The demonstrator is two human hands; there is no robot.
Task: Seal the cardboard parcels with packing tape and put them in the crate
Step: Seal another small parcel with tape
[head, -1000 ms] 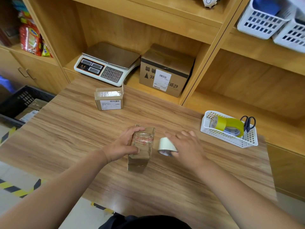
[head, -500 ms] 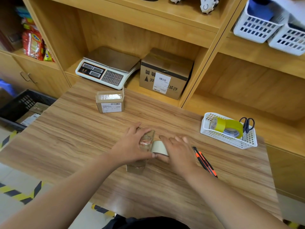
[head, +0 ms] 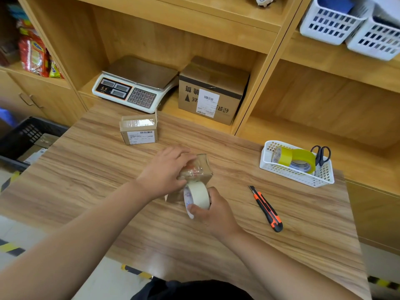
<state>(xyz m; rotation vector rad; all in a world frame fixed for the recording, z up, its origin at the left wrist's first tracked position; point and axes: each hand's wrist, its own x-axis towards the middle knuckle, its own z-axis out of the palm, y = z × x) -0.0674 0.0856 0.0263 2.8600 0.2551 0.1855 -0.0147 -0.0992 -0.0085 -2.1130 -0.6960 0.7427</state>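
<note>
A small cardboard parcel (head: 200, 168) with glossy tape on top lies in the middle of the wooden table (head: 86, 174). My left hand (head: 166, 169) presses down on its left side. My right hand (head: 213, 210) grips a pale roll of packing tape (head: 197, 194) held against the parcel's near end. A second small parcel (head: 138, 131) with a barcode label stands further back on the table. The black crate (head: 28, 133) sits low at the left edge and holds flat packages.
An orange and black utility knife (head: 266, 210) lies to the right of my hands. A white basket (head: 292, 172) holds a yellow tape roll (head: 294, 158) and scissors (head: 322, 154). A scale (head: 136, 87) and a larger box (head: 212, 92) sit in the shelf behind.
The tape roll has travelled from the parcel's right side round to its near end. My left hand shifted over the parcel's top. The utility knife came into view as my right hand moved off.
</note>
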